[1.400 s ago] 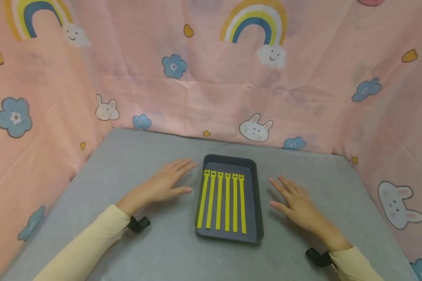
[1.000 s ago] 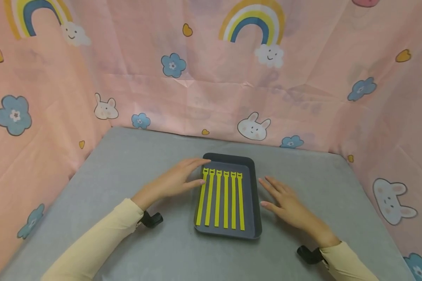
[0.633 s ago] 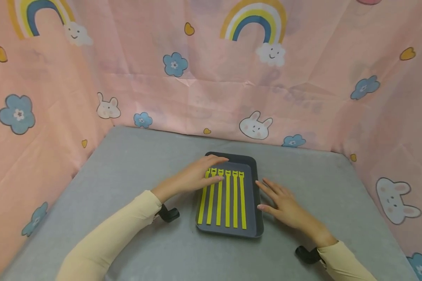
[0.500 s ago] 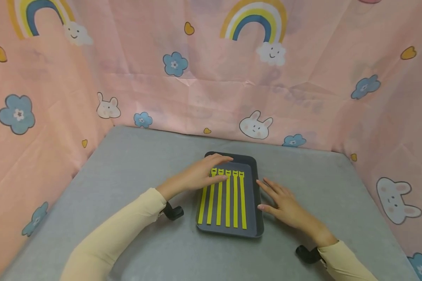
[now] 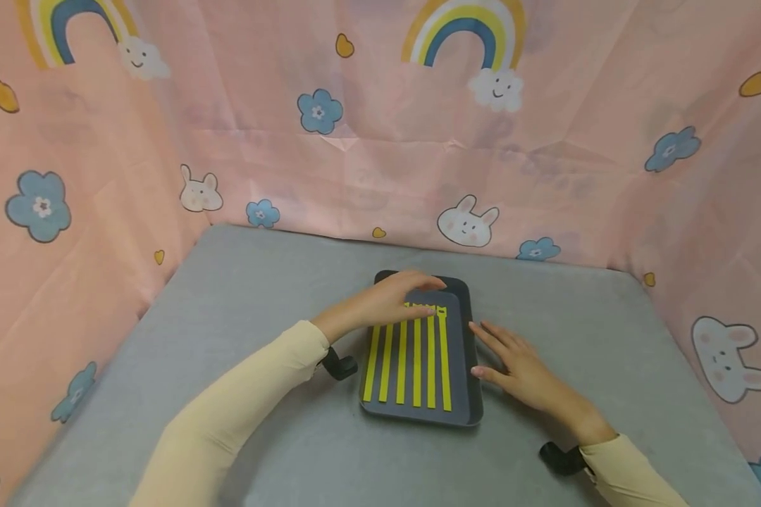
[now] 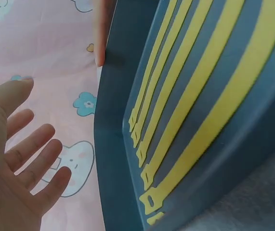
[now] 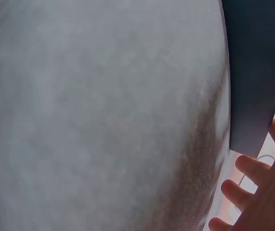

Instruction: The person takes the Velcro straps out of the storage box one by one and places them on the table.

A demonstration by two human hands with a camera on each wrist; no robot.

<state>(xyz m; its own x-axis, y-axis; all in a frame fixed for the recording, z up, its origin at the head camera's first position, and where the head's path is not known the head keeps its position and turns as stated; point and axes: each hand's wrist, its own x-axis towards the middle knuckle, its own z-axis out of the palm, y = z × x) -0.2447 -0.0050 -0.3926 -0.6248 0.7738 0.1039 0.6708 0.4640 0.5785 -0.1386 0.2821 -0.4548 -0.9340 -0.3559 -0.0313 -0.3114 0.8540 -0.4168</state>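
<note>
Several yellow straps with notched, slotted heads, like cable ties (image 5: pixel 445 366), lie side by side in a dark grey tray (image 5: pixel 460 394). Over the far part of the tray is my left hand (image 5: pixel 383 303), fingers extended, hiding some strap heads. The left wrist view shows that hand (image 6: pixel 7 187) with its fingers spread and nothing in them, apart from the straps (image 6: pixel 195 91). My right hand (image 5: pixel 529 377) is at the tray's right side, its fingertips against or very near the rim. In the right wrist view its fingers (image 7: pixel 248 169) are loosely spread beside the tray wall (image 7: pixel 255 72).
A grey cloth-covered table (image 5: pixel 279 282) lies under the tray. Pink printed curtains (image 5: pixel 368 169) enclose it at the back and on both sides. Black wrist mounts (image 5: pixel 341 365) sit at both wrists.
My left hand has moved right from beside the tray to over the strap heads. Earlier, my right hand came in to the tray's right side and has stayed there. The straps lie unchanged.
</note>
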